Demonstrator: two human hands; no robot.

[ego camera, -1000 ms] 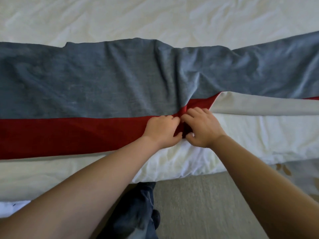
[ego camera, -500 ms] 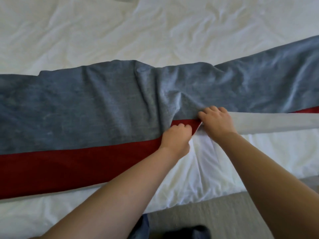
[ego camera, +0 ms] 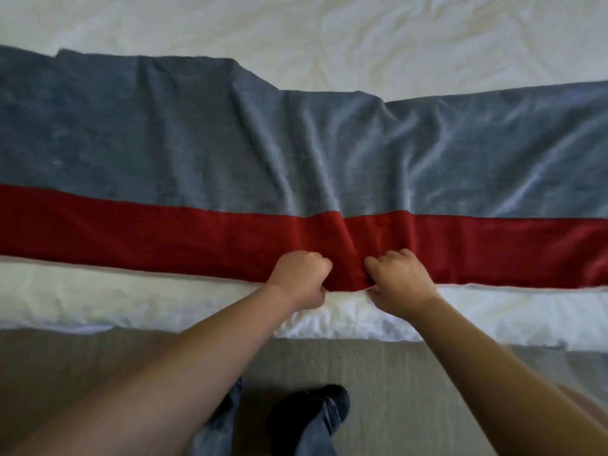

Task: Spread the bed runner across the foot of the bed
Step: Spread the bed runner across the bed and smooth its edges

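since half a second ago the turned-up right stretch of the red band [ego camera: 131,232] has been folded down, so its pale underside no longer shows, and both hands have drawn back toward the near edge of the bed [ego camera: 329,31]. the bed runner [ego camera: 204,143] now lies across the foot of the bed from one side of the view to the other, with the grey part farther in and the red band nearer the person. on the left it lies fairly flat, though its far edge steps unevenly. in the middle, ridges fan from the far edge down to the hands. on the right the grey cloth carries shallow creases. i judge the task mostly done: smoothing the central bunching and straightening the far edge look to be what is left. the runner's ends run out of view, so how they hang cannot be told. the left hand [ego camera: 297,278] is curled tight, pinching the red band's near hem. the right hand [ego camera: 399,281], just beside it, grips the same hem, with a small hump of cloth raised between them.
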